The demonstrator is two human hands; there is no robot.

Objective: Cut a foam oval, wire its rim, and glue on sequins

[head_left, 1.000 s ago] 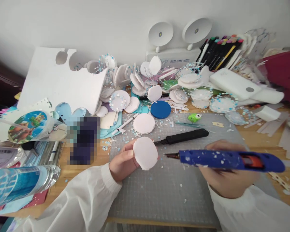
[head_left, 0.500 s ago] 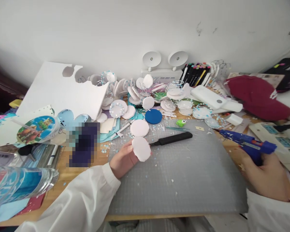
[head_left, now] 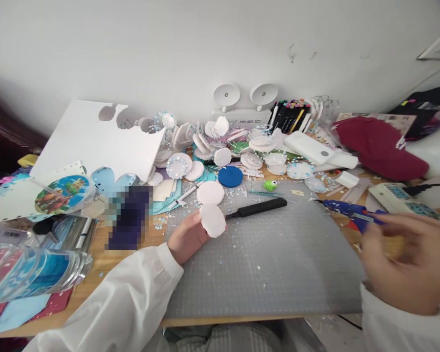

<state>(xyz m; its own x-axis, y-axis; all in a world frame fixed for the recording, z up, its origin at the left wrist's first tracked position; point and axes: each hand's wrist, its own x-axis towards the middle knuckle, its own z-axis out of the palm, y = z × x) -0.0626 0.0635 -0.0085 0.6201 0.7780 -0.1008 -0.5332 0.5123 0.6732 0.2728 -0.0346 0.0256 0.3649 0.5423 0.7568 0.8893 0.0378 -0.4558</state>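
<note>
The left hand [head_left: 188, 238] pinches a white, rough-edged foam disc [head_left: 212, 220] above the grey gridded mat [head_left: 278, 264]. The right hand [head_left: 410, 259], blurred, half curled, is at the blue glue gun [head_left: 342, 208]; its grip I cannot tell.

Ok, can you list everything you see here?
Table: 1, brown, underneath
Mat: 1, grey, on table
Held disc: 1, white, in left hand
Glue gun: 1, blue, at right hand
Loose disc: 1, white, mat's far edge
Long tool: 1, black, on mat
Round piece: 1, blue, beyond loose disc
Small figure: 1, green, mat's far edge
Other discs: many, white, back
Cut board: 1, white, back left
Twin lamp: 1, white, by wall
Pens: several, mostly black, back right
Cap: 1, dark red, right
Bottle: 1, see-through, left
Left hand: 1, bare, holding disc
Right hand: 1, blurred, by glue gun
Sleeves: 2, white, at wrists
</note>
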